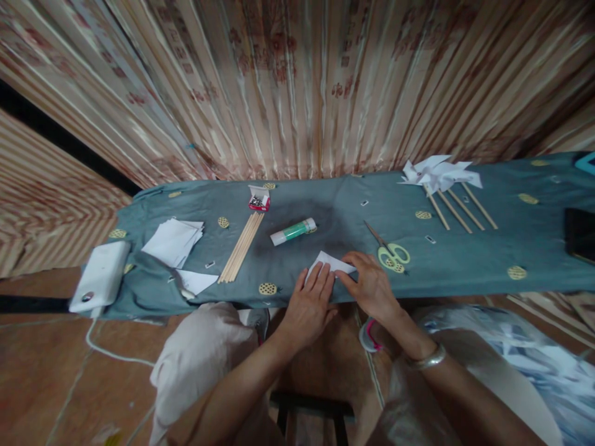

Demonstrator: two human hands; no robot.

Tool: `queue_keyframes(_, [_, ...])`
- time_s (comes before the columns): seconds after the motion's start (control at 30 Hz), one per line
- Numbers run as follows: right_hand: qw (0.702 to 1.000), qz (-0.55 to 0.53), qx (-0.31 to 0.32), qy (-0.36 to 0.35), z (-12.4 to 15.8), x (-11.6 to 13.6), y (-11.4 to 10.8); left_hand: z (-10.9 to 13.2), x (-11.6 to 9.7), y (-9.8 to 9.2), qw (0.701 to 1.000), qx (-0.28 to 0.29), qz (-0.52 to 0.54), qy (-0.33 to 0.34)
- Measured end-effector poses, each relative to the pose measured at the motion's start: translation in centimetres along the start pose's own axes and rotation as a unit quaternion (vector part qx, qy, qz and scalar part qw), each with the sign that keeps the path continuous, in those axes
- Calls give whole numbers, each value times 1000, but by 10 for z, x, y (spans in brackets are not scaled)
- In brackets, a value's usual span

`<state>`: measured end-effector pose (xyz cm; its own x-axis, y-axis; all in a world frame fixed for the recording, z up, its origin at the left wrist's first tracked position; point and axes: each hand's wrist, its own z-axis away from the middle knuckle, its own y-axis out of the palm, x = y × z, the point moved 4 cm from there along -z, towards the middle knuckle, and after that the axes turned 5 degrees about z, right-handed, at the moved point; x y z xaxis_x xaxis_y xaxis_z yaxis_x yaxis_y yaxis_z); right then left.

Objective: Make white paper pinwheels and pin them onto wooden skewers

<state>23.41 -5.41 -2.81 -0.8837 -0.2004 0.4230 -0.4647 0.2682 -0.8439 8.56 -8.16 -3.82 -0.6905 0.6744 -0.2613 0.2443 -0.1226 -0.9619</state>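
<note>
A small white sheet of paper [324, 257], folded to a triangle, lies near the front edge of the cloth-covered table. My left hand [310, 308] rests flat on it with the fingers stretched out. At the paper's right corner, my right hand [370, 286] pinches the edge between thumb and fingers. Just right of that hand lie scissors [389, 253] with light green handles, blades pointing away from me. Beyond the paper is a green and white glue stick [294, 231]. Part of the paper is hidden under my fingers.
Several wooden sticks [242, 248] lie left of the glue stick, below an opened small box of metal pins [259, 199]. White paper sheets [173, 240] are stacked farther left, near a white power bank [100, 276] with a cable. Paper pinwheels [439, 173] on sticks lie at the back right.
</note>
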Motion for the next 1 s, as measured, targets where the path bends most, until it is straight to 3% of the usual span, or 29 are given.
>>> queue_keyframes(0.23, [1000, -5, -22, -2, 5, -9, 2, 5, 4, 0, 1000, 2, -9, 0])
queue_keyframes(0.67, [999, -11, -44, -2, 8, -28, -6, 53, 33, -14, 997, -9, -70, -27])
queue_keyframes(1.0, [1000, -14, -27, 1, 8, -28, -6, 58, 32, -19, 997, -30, -64, -19])
